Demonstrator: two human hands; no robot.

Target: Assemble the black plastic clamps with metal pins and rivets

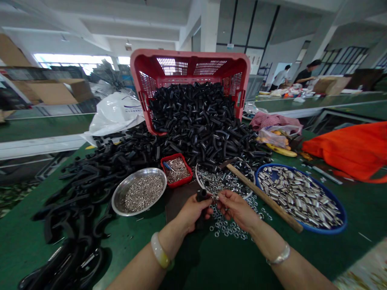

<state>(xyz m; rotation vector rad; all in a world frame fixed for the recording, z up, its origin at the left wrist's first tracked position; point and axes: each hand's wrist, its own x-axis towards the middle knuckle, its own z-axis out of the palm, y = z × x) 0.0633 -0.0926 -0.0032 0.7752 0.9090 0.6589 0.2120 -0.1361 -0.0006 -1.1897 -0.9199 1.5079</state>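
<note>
My left hand (190,211) is closed around a black plastic handle (201,195), its hollow end pointing up. Close beside that end, my right hand (237,207) pinches something small that I cannot make out. Loose metal nuts (228,228) lie on the green table under and around my right hand. Just beyond both hands sits a white-rimmed bowl (197,177) of small metal parts. A hammer (266,198) with a wooden shaft rests across its right side.
A steel bowl (114,198) and a red tray (180,185) hold small metal pins or screws. At right, a blue tray (329,231) holds metal cylinders. A tipped red crate (190,56) spills black handles behind; more black handles (68,225) lie left. Orange cloth (347,147) lies right.
</note>
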